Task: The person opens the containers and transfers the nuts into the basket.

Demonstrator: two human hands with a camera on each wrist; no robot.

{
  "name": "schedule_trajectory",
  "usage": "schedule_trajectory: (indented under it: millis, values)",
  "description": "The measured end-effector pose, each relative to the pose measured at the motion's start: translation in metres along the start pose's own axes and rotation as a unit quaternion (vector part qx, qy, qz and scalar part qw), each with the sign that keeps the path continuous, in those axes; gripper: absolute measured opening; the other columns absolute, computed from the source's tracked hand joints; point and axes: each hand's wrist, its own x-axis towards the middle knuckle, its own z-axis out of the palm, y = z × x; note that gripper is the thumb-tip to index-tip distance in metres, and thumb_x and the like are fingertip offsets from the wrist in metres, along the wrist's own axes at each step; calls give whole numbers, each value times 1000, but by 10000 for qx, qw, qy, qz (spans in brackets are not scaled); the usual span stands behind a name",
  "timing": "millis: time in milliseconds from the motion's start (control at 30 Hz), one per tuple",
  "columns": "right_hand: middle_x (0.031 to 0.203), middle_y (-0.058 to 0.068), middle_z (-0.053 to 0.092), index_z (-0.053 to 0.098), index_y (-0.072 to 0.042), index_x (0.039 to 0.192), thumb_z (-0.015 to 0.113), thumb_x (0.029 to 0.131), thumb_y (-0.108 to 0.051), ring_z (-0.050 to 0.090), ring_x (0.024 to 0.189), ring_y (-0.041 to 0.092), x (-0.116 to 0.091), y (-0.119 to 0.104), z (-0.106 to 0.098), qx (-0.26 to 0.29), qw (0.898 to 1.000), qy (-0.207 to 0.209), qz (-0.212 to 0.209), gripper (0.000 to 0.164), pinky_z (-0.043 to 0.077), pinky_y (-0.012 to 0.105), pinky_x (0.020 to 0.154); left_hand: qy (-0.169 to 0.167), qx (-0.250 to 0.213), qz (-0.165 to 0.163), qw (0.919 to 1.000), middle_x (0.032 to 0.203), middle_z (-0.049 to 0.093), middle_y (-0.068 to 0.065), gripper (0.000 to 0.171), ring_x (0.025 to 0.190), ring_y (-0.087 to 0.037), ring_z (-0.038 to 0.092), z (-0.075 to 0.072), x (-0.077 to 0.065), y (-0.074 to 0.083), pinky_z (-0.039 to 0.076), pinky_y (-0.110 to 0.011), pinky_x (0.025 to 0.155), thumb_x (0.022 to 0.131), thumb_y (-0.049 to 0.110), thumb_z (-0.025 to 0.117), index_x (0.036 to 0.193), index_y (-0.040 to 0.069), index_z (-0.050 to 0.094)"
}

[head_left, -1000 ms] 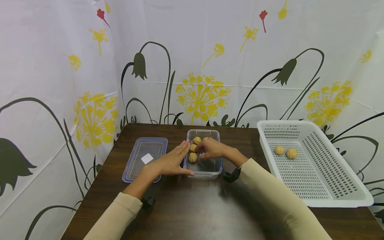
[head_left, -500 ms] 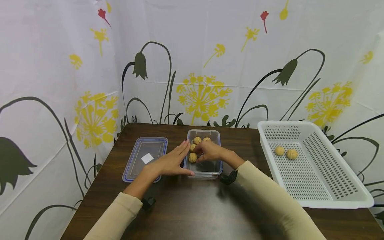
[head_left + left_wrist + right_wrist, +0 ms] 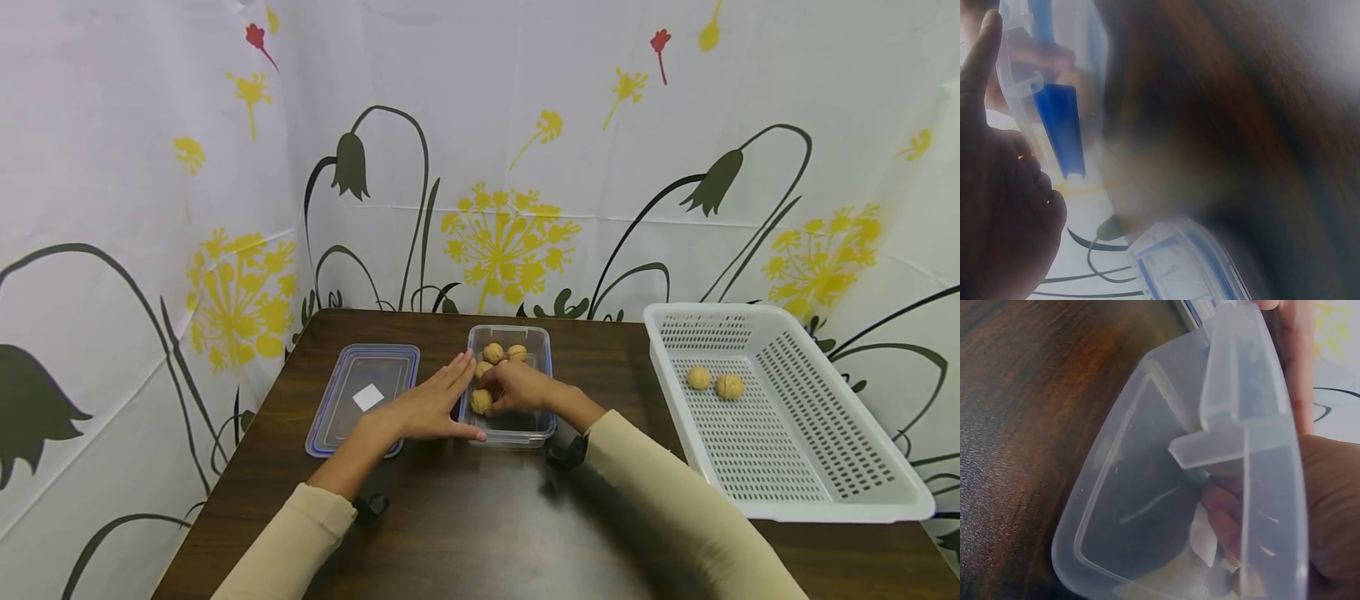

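Observation:
A clear plastic food container [image 3: 517, 435] with blue clips stands on the table, holding several walnuts [image 3: 492, 352]. My left hand [image 3: 427, 407] lies along the container's left side, fingers straight, fingertips at the rim and thumb near the front corner. My right hand [image 3: 522, 388] reaches inside over the right rim. Its curled index finger and thumb grip the nearest walnut [image 3: 481, 402] at the left wall. Through the container's clear wall [image 3: 1129, 487], the right wrist view shows the bent fingers [image 3: 1222, 506] only in part. The palm hides some of the container's floor.
The container's blue-edged lid [image 3: 362, 400], with a white label, lies on the table to the left. A white perforated basket [image 3: 795, 450] stands at the right with two walnuts [image 3: 714, 381] in it. A flower-printed curtain [image 3: 480, 150] hangs behind the dark wooden table [image 3: 480, 517].
My right hand has moved slightly left and nearer inside the container. The nearest walnut has shifted a little toward me, and the far right walnut shows more fully. My left hand has stayed still.

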Motion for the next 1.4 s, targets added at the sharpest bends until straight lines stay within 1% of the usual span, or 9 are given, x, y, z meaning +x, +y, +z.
schedule_trajectory:
  millis: [200,467,533,700,833,1000,1133,1267,1400]
  values:
    - [84,-1,70,78,-3,109,92,83,-13,56,72,3,-1,0,3,-145,9999,76,-47,31,49,20,66,-29,-22,-18,10000,177,-5,-18,123,164,-32,-2,0,0,1,11,-52,132,92,65,73,169,1,1]
    - [86,0,71,77,-2,111,91,84,-12,56,72,3,-2,1,2,-139,9999,17,-45,32,49,20,66,11,4,-26,10000,177,-5,-18,123,164,-32,-1,2,-1,0,13,-52,132,92,67,72,169,2,1]
    - [87,0,72,77,-2,111,91,84,-11,57,72,3,-3,1,2,-100,9999,-3,-52,32,50,20,67,2,19,-30,10000,177,-5,-18,123,164,-33,0,3,-1,0,13,-52,132,92,67,72,169,1,2]
    - [90,1,75,77,-1,112,89,85,-7,63,76,3,-6,-2,-2,268,9996,-124,-9,30,54,20,70,-4,26,-40,10000,178,-6,-17,124,164,-33,0,3,-1,-1,13,-52,132,92,68,72,169,1,2]
    - [98,4,78,76,2,119,85,88,-6,69,83,5,-9,-4,-11,459,9986,-274,-14,34,58,20,75,-14,45,-55,10000,178,-8,-15,124,164,-32,-2,3,0,-2,12,-50,132,91,69,71,169,4,0]
    - [109,10,79,73,5,127,84,90,-7,75,91,10,-16,-5,-25,572,9975,-356,-210,41,60,21,81,22,41,-18,10000,178,-7,-16,124,164,-33,-2,2,0,-2,12,-52,132,91,69,72,169,2,2]
    - [112,9,78,72,4,130,83,91,-8,75,94,11,-23,-1,-35,653,9966,-401,-304,42,60,21,83,40,26,6,10000,178,-5,-18,124,164,-33,-1,1,0,-2,13,-53,132,91,69,72,169,1,3]
    - [115,9,77,72,2,131,83,92,-9,75,97,12,-31,0,-46,763,9958,-457,-225,41,60,22,85,65,7,33,10000,177,-4,-19,125,164,-36,0,1,0,-2,15,-55,131,91,68,73,169,1,3]
    - [113,9,77,71,4,133,82,93,-9,75,96,13,-39,1,-60,747,9955,-514,-262,44,60,22,85,58,61,-2,10000,178,-5,-18,125,164,-34,-1,3,2,-3,13,-52,132,91,69,72,169,3,1]
